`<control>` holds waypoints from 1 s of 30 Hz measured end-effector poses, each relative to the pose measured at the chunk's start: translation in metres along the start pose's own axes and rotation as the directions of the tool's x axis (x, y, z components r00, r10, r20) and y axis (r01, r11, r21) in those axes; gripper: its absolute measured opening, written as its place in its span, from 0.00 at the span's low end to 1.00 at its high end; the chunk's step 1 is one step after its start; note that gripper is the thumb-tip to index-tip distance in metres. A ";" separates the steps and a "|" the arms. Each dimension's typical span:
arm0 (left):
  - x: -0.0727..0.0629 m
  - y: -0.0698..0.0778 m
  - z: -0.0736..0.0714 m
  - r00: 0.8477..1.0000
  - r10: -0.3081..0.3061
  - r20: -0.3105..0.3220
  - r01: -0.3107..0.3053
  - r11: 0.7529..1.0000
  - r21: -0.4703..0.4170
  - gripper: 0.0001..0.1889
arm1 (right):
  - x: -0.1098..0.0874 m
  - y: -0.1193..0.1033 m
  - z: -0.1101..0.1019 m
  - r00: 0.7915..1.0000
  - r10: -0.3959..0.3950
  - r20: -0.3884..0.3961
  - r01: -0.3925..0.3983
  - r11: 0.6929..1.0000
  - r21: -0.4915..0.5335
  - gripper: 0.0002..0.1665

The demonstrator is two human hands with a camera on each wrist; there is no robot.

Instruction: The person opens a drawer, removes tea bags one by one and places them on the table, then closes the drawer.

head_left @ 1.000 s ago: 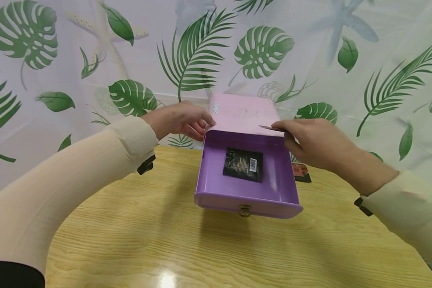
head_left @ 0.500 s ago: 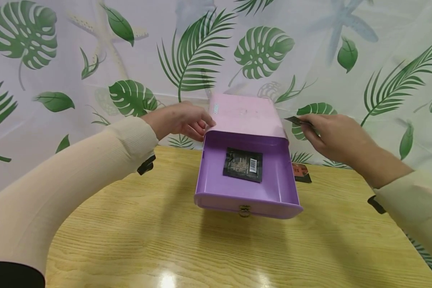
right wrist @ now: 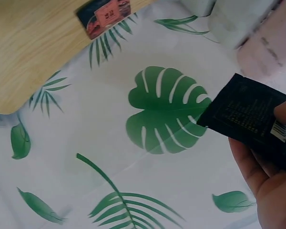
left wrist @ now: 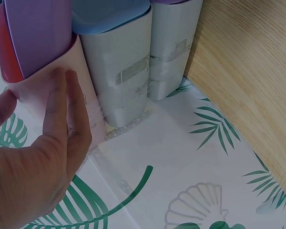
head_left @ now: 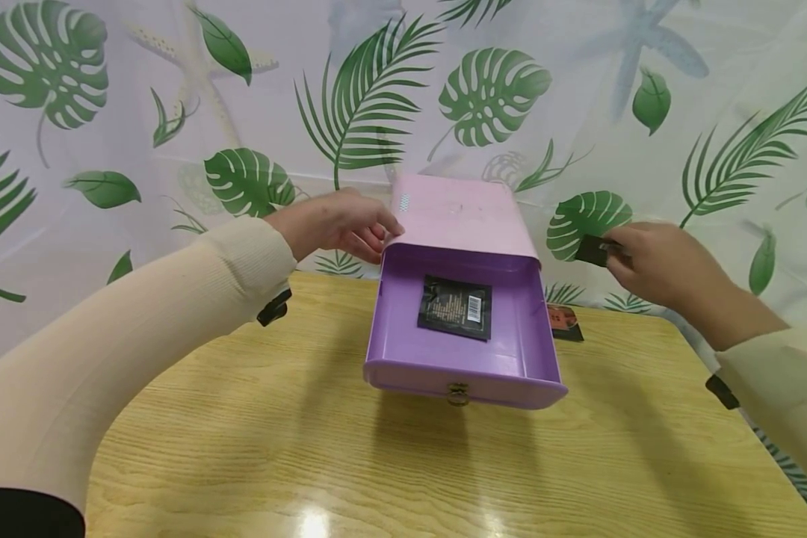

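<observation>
A pink drawer unit (head_left: 460, 213) stands at the back, its purple top drawer (head_left: 511, 353) pulled out. Inside the drawer lies a black sachet (head_left: 454, 306), barcode side up. My left hand (head_left: 350, 224) grips the unit's front left corner; in the left wrist view, the thumb is near the rim and the fingers (left wrist: 76, 102) lie along the pink side. Off to the right, my right hand (head_left: 666, 261) pinches another black sachet (head_left: 592, 250) in the air. The right wrist view shows that sachet (right wrist: 243, 110) with small print and a barcode, the thumb over it.
On the wooden table (head_left: 255, 433), a dark sachet with a red-orange panel (head_left: 565, 323) lies right of the drawer, partly hidden behind it. Lower tiers with a blue drawer (left wrist: 109, 14) show in the left wrist view. A leaf-printed cloth (head_left: 578, 134) hangs behind the table.
My right hand has moved right, away from the unit's front right corner, with the sachet in its fingers, and lowered slightly in the last half second. The left hand and drawer have stayed put.
</observation>
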State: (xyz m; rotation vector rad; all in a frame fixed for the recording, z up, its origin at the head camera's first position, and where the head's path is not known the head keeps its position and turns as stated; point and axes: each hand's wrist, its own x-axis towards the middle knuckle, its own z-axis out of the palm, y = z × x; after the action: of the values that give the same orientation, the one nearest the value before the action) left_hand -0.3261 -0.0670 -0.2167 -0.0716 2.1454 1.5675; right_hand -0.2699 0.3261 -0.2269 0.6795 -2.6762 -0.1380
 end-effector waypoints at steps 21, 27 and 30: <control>0.000 0.000 0.000 1.000 -0.006 0.009 0.006 1.000 -0.003 0.11 | -0.026 0.045 0.055 0.966 0.119 0.229 -0.130 0.991 0.032 0.09; 0.000 0.001 0.000 1.000 -0.014 0.004 0.014 1.000 -0.003 0.11 | -0.035 0.051 0.070 0.946 0.153 0.285 -0.170 0.985 0.034 0.09; 0.000 0.001 0.001 1.000 -0.012 0.003 0.012 1.000 -0.010 0.11 | -0.039 0.055 0.077 0.932 0.184 0.311 -0.205 0.978 0.035 0.11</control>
State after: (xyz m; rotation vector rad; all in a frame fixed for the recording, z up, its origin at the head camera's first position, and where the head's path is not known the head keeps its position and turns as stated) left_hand -0.3265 -0.0662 -0.2162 -0.0850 2.1320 1.5706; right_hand -0.2913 0.3931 -0.3014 0.4362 -3.0419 -0.1080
